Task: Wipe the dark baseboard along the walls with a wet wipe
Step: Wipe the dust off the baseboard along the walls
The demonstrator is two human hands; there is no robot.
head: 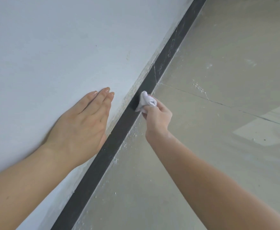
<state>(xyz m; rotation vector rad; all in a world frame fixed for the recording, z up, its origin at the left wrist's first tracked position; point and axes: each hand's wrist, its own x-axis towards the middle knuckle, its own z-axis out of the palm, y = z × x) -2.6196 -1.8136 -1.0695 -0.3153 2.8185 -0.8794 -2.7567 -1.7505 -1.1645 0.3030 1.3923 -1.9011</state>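
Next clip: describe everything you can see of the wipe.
The wipe is white, soft-looking and crumpled into a small wad with visible folds. The right hand pinches it in curled fingers and holds it against the dark baseboard, near the floor edge. Whether it is wet cannot be told.

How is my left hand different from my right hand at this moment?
The left hand lies flat with straight fingers; the right hand is curled. The left hand holds nothing, while the right hand grips a white wet wipe. The left hand rests on the pale wall; the right hand presses the wet wipe to the dark baseboard. Both are bare.
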